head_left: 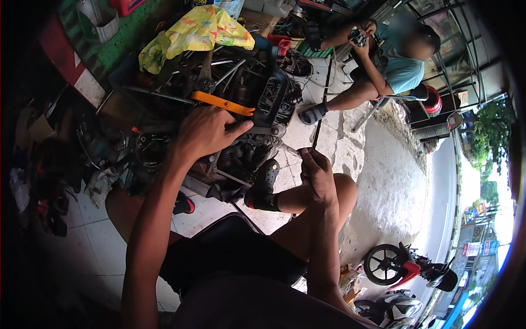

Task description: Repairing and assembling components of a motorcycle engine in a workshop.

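Note:
My left hand (207, 131) lies over a dark, greasy metal assembly (230, 156), its thumb stretched out to the right. The fingers are partly hidden behind the hand. Just beyond them an orange plastic bar with a forked tip (222, 102) lies across the clutter. My right hand (318, 174) is closed around a slim metal wrench handle (290, 149), in front of my raised knee. The handle's far end reaches a round metal part (278, 130) at the assembly's right side; the contact there is hard to make out.
Several tools and metal rods crowd the dark tray (268, 101), with a yellow patterned cloth (200, 32) behind. A seated person (397, 71) at the back right handles a small part. White tiles (211, 219) meet rough concrete on the right. A red-and-black motorcycle (405, 266) stands near the road.

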Demonstrator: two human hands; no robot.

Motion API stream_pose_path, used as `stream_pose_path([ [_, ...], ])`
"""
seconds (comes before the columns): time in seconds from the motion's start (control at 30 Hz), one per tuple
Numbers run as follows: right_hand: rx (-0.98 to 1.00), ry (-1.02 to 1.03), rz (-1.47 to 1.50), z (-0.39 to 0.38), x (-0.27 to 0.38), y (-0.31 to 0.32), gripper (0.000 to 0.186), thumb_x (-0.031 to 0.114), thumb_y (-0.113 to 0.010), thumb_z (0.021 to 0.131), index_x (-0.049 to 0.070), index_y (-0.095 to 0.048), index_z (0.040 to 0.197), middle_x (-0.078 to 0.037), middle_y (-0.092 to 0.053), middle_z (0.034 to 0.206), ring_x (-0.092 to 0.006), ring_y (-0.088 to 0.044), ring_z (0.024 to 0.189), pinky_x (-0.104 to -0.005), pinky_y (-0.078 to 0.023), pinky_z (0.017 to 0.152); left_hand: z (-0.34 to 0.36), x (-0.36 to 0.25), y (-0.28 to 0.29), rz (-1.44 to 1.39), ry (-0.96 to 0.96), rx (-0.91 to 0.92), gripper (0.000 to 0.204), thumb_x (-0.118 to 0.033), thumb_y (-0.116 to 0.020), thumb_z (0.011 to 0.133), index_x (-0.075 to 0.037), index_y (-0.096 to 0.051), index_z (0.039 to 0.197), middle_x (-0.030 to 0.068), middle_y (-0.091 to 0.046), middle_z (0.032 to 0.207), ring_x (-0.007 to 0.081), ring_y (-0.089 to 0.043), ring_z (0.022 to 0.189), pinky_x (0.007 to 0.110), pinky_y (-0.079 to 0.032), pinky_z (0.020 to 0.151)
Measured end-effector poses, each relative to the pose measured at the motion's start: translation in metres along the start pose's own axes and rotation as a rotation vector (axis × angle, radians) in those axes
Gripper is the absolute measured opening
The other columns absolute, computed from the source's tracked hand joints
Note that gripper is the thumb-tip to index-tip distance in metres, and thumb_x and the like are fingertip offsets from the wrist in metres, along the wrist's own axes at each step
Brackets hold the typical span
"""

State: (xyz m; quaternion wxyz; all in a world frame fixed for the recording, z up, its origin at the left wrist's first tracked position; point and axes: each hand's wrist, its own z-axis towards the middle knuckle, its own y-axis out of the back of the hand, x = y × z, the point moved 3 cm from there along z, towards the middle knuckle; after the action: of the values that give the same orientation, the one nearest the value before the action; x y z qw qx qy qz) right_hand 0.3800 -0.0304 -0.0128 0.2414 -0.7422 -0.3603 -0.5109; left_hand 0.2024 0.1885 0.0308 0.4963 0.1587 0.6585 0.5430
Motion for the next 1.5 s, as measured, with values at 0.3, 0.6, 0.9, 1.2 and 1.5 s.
stream_pose_path([
  [0.3, -0.028, 0.012, 0.058, 0.001, 0.002, 0.007, 0.021, 0.027, -0.057, 0.101, 0.01, -0.058, 0.09, 0.009, -0.036, 0.059, -0.0022, -0.03, 0.048, -0.0204, -0.026, 0.043, 0.005, -0.003, -0.003, -0.006, -0.051, 0.035, 0.069, -0.058, -0.056, 0.091, -0.001, -0.058, 0.052, 0.0184, -0.05, 0.05, 0.036, -0.056, 0.055, 0.045, -0.045, 0.058],
  [0.6, -0.032, -0.006, 0.095, -0.001, -0.011, 0.019, 0.022, 0.027, -0.057, 0.101, 0.009, -0.058, 0.09, 0.009, -0.038, 0.06, -0.0024, -0.031, 0.049, -0.0203, -0.026, 0.044, 0.006, 0.005, -0.006, -0.037, -0.085, 0.018, 0.064, -0.058, -0.063, 0.088, -0.001, -0.065, 0.058, 0.0159, -0.054, 0.053, 0.0331, -0.056, 0.055, 0.044, -0.045, 0.06],
  [0.9, 0.004, 0.019, 0.164, 0.0, -0.026, 0.013, 0.02, 0.024, -0.056, 0.102, 0.005, -0.061, 0.099, 0.012, -0.034, 0.059, 0.0007, -0.026, 0.047, -0.0189, -0.022, 0.042, 0.006, -0.001, -0.003, -0.117, -0.013, 0.064, 0.055, -0.057, -0.067, 0.085, -0.003, -0.071, 0.074, 0.0113, -0.063, 0.064, 0.0293, -0.062, 0.06, 0.041, -0.049, 0.061],
  [1.2, -0.073, 0.205, -0.14, -0.003, -0.011, 0.002, 0.024, 0.023, -0.058, 0.102, 0.001, -0.065, 0.093, 0.01, -0.041, 0.066, -0.0006, -0.032, 0.058, -0.0209, -0.026, 0.05, 0.003, 0.005, -0.01, -0.005, 0.007, 0.061, 0.062, -0.059, -0.057, 0.091, -0.003, -0.072, 0.069, 0.0131, -0.057, 0.053, 0.0309, -0.059, 0.056, 0.039, -0.046, 0.06],
  [1.5, -0.044, 0.157, -0.277, 0.009, 0.008, 0.007, 0.029, 0.026, -0.059, 0.101, -0.001, -0.065, 0.092, 0.008, -0.04, 0.067, -0.0042, -0.031, 0.064, -0.0244, -0.026, 0.054, 0.001, 0.006, -0.01, -0.036, -0.056, -0.038, 0.069, -0.056, -0.051, 0.096, -0.002, -0.06, 0.054, 0.0152, -0.052, 0.05, 0.0329, -0.056, 0.053, 0.045, -0.043, 0.059],
])
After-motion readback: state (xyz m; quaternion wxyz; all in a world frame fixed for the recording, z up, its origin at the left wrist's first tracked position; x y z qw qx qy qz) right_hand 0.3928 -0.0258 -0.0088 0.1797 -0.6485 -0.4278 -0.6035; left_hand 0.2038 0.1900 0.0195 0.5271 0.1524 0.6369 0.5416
